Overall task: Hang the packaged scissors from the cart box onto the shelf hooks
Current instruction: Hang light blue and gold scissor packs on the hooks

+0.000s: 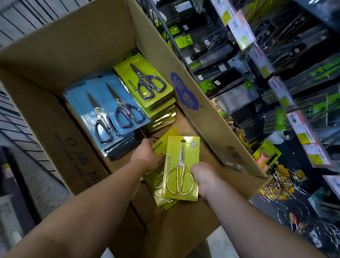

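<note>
An open cardboard box (71, 46) holds stacks of packaged scissors: blue cards (105, 110) at the left and yellow-green cards with blue-handled scissors (145, 83) behind them. Near the box's front, my right hand (204, 179) grips a yellow card with gold-handled scissors (181, 164) by its lower right edge. My left hand (144, 153) holds a loose bunch of the same yellow packs (158, 187) underneath and to the left of that card. The shelf hooks (236, 59) with hanging goods stand to the right of the box.
The shelf at the right carries packaged knives and tools with price tags (241, 32). Lower right hang a pink peeler pack (265, 156) and gold wire items (279, 182). A tiled wall (18, 9) is at the left, grey floor below.
</note>
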`<state>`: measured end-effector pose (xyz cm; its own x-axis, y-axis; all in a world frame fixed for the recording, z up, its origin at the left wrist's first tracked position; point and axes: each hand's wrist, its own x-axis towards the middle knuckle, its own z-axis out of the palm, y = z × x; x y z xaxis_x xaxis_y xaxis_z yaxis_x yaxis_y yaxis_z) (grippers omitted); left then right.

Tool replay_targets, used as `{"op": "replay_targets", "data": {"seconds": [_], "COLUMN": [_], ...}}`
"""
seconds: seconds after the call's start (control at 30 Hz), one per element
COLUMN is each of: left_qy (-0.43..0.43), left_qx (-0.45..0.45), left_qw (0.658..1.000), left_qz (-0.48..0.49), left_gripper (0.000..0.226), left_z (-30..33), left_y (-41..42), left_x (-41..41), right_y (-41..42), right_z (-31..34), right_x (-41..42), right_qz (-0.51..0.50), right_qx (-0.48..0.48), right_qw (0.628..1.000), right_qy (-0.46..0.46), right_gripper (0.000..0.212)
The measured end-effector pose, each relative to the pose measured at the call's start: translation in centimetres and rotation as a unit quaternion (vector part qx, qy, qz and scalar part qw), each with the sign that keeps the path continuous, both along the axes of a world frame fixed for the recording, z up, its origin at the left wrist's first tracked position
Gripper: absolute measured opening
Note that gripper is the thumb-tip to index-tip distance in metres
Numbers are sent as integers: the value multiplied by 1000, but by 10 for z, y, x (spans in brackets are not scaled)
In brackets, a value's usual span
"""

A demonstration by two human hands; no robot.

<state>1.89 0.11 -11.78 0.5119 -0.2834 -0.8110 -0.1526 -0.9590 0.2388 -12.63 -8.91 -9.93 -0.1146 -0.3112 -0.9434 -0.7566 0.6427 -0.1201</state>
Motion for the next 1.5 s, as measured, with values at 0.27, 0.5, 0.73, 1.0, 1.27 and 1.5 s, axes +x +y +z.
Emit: {"op": "replay_targets", "data": {"seconds": [0.27,0.5,0.73,1.0,1.27,1.5], "left_qy": [27,29,8,11,43,80], "left_qx": [-72,-173,-218,-262,-313,-341], "left_qw": [965,918,896,887,894,907], "left_qz": [250,357,386,379,317,234], "left_gripper": [61,41,74,44,132,63], "left_z": [52,109,143,180,128,194], "left_y": [28,36,44,53,90,108], "left_x": [-21,-56,-74,-93,-98,-181], "right_y": [-6,-13,-14,-16,18,89], "right_z": [52,94,134,161,148,201], "right_x": [3,-6,-29,-58,-115,-208], "right_qz": [11,15,52,47,-6,-47], "right_qx": [-45,-31,-70,-139,-195,-249], "right_qw": [989,963,950,930,912,916], "right_qy": [-140,-266,-300,-338,-362,-310], "right_gripper": [16,47,88,86,87,16]}}
